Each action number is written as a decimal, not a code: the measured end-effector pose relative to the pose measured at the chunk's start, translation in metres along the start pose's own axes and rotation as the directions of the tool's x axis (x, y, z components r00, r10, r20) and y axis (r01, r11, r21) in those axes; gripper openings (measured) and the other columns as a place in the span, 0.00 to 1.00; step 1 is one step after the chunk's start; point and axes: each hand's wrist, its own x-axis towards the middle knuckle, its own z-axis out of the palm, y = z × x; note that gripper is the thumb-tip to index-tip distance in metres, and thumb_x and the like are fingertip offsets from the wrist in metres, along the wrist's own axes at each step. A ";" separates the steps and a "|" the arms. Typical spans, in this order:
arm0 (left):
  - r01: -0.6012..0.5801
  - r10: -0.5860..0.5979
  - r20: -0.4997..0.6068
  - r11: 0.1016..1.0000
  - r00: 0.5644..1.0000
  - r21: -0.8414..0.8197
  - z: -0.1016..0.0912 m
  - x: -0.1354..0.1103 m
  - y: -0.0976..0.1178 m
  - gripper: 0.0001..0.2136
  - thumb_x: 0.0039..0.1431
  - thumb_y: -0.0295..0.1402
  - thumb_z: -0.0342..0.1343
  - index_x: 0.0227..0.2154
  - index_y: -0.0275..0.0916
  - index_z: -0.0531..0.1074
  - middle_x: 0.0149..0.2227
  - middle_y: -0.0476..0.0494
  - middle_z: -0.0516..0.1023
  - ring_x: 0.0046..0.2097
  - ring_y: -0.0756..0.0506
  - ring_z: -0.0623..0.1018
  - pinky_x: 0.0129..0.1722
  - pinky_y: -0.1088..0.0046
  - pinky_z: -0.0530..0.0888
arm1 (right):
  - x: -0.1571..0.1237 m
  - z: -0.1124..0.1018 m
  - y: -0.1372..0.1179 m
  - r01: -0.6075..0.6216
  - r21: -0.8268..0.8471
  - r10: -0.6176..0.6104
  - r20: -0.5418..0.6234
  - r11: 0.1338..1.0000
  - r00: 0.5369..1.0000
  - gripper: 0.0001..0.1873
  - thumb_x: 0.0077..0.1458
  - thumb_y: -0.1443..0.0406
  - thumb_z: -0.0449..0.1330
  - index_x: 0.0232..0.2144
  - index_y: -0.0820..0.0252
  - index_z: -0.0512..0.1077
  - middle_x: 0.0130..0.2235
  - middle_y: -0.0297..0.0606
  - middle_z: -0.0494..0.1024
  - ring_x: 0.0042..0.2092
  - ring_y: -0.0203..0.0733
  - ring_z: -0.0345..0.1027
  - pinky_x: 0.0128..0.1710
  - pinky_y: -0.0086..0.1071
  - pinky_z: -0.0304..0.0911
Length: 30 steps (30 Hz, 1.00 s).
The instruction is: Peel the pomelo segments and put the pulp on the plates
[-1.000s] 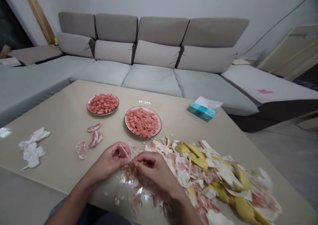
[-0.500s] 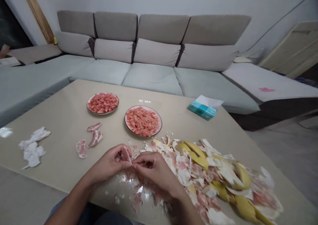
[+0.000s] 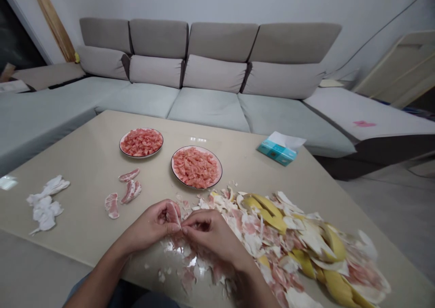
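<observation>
Both hands meet over the near edge of the beige table [image 3: 84,163]. My left hand [image 3: 152,226] is curled round a pink pomelo segment [image 3: 174,216], its white membrane showing between the fingers. My right hand [image 3: 210,235] pinches the same segment's skin at its fingertips, touching the left hand. Under and right of the hands spreads a heap of yellow rind and white-pink peel scraps [image 3: 288,240]. Just beyond the hands stands a plate of peeled pink flesh [image 3: 196,167]; a second full plate [image 3: 141,142] sits farther left.
Three unpeeled segments [image 3: 124,192] lie left of the hands. Crumpled white tissues [image 3: 45,203] sit near the table's left edge. A teal tissue pack [image 3: 278,150] rests at the far right. A grey sectional sofa [image 3: 210,81] wraps behind the table.
The hands stay together on the segment with only slight finger movement; the view has shifted a little.
</observation>
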 end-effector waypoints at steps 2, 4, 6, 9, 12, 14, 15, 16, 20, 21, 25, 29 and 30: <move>-0.009 0.009 0.001 1.000 1.000 -0.001 0.000 0.000 0.000 0.07 0.52 0.29 0.61 0.26 0.38 0.67 0.35 0.48 0.69 0.37 0.47 0.70 0.37 0.74 0.66 | 0.000 0.000 0.000 -0.017 0.013 0.017 0.005 1.000 1.000 0.07 0.51 0.67 0.61 0.28 0.59 0.81 0.27 0.35 0.80 0.26 0.35 0.70 0.24 0.25 0.63; -0.012 0.012 -0.001 1.000 1.000 0.004 0.000 0.000 0.000 0.07 0.52 0.29 0.61 0.26 0.38 0.66 0.34 0.48 0.69 0.37 0.47 0.70 0.37 0.74 0.66 | 0.000 0.001 0.001 -0.036 0.022 0.036 0.005 0.999 0.999 0.08 0.52 0.67 0.61 0.28 0.59 0.81 0.27 0.35 0.80 0.26 0.35 0.71 0.23 0.25 0.63; -0.020 0.020 -0.003 1.000 1.000 0.010 -0.001 0.000 -0.001 0.08 0.53 0.30 0.61 0.26 0.38 0.66 0.34 0.48 0.69 0.37 0.47 0.70 0.37 0.74 0.66 | 0.000 0.002 0.002 -0.052 0.022 0.053 -0.011 0.998 0.999 0.07 0.51 0.67 0.61 0.28 0.60 0.81 0.27 0.35 0.80 0.26 0.36 0.71 0.24 0.25 0.63; -0.031 0.031 0.001 0.999 1.000 0.013 -0.001 0.000 -0.002 0.08 0.53 0.31 0.61 0.26 0.38 0.66 0.34 0.48 0.69 0.37 0.47 0.69 0.37 0.74 0.65 | 0.001 0.003 0.004 -0.076 0.019 0.077 -0.037 0.997 0.996 0.06 0.49 0.67 0.62 0.27 0.61 0.80 0.26 0.36 0.80 0.25 0.35 0.70 0.24 0.25 0.62; -0.021 0.021 0.005 0.999 1.000 0.025 -0.001 0.001 -0.004 0.08 0.53 0.30 0.60 0.27 0.38 0.66 0.33 0.48 0.69 0.36 0.47 0.69 0.37 0.74 0.65 | 0.001 0.004 0.005 -0.110 0.042 0.111 -0.013 0.993 0.994 0.07 0.49 0.67 0.61 0.28 0.62 0.80 0.24 0.35 0.79 0.23 0.34 0.68 0.21 0.24 0.60; -0.008 0.008 0.004 0.999 1.000 0.046 0.000 0.001 -0.006 0.07 0.52 0.30 0.60 0.27 0.38 0.66 0.33 0.48 0.70 0.37 0.47 0.70 0.38 0.73 0.66 | 0.001 0.004 0.005 -0.102 0.014 0.102 -0.001 0.995 0.995 0.08 0.48 0.68 0.60 0.27 0.62 0.80 0.24 0.35 0.78 0.23 0.34 0.68 0.21 0.24 0.60; -0.001 0.000 0.004 0.998 1.000 0.056 0.000 0.001 -0.007 0.07 0.52 0.30 0.60 0.26 0.38 0.65 0.33 0.48 0.70 0.38 0.46 0.70 0.39 0.73 0.66 | 0.000 0.004 0.005 -0.084 -0.017 0.084 -0.004 0.996 0.996 0.08 0.47 0.69 0.59 0.26 0.62 0.80 0.25 0.35 0.78 0.24 0.34 0.67 0.22 0.24 0.59; 0.010 -0.010 0.005 0.998 1.000 0.064 0.000 0.001 -0.007 0.07 0.52 0.30 0.60 0.26 0.38 0.65 0.33 0.48 0.70 0.38 0.46 0.70 0.39 0.72 0.66 | 0.000 0.004 0.006 -0.061 -0.050 0.060 -0.011 0.997 0.998 0.09 0.46 0.71 0.59 0.25 0.61 0.80 0.25 0.34 0.78 0.25 0.34 0.67 0.22 0.23 0.59; 0.047 -0.049 0.013 0.996 0.999 0.076 0.001 0.001 -0.008 0.07 0.51 0.30 0.60 0.26 0.38 0.65 0.33 0.48 0.71 0.38 0.46 0.71 0.40 0.72 0.67 | -0.001 0.008 0.009 0.004 -0.140 -0.011 -0.047 0.990 0.999 0.09 0.42 0.73 0.58 0.22 0.61 0.79 0.22 0.32 0.73 0.25 0.32 0.62 0.23 0.23 0.55; 0.048 -0.049 0.010 0.995 0.999 0.087 0.001 0.001 -0.008 0.07 0.51 0.30 0.60 0.26 0.38 0.65 0.33 0.48 0.71 0.38 0.46 0.71 0.39 0.72 0.67 | -0.001 0.009 0.010 -0.001 -0.145 -0.008 -0.061 0.989 0.998 0.08 0.42 0.73 0.59 0.22 0.62 0.78 0.22 0.31 0.72 0.25 0.32 0.61 0.23 0.23 0.54; 0.046 -0.044 -0.013 0.985 0.999 0.166 0.001 0.000 -0.005 0.05 0.51 0.28 0.59 0.28 0.38 0.68 0.32 0.49 0.71 0.35 0.48 0.70 0.35 0.75 0.66 | 0.001 0.014 0.015 -0.082 -0.072 0.074 -0.100 0.994 0.992 0.06 0.40 0.73 0.59 0.21 0.63 0.77 0.20 0.30 0.70 0.23 0.31 0.59 0.22 0.23 0.51; 0.044 -0.042 -0.011 0.973 0.999 0.229 0.000 0.000 -0.003 0.04 0.52 0.27 0.58 0.31 0.38 0.69 0.30 0.50 0.72 0.34 0.48 0.71 0.34 0.74 0.66 | 0.003 0.016 0.017 -0.186 0.056 0.190 -0.080 0.981 0.979 0.05 0.40 0.71 0.59 0.21 0.63 0.76 0.18 0.28 0.69 0.20 0.30 0.57 0.18 0.22 0.49; 0.025 -0.024 -0.008 0.971 1.000 0.236 0.000 0.000 -0.003 0.03 0.52 0.27 0.58 0.30 0.38 0.69 0.31 0.49 0.72 0.34 0.47 0.72 0.35 0.74 0.66 | 0.004 0.016 0.017 -0.198 0.075 0.203 -0.076 0.977 0.976 0.04 0.40 0.71 0.59 0.21 0.63 0.75 0.18 0.28 0.69 0.20 0.30 0.57 0.18 0.22 0.49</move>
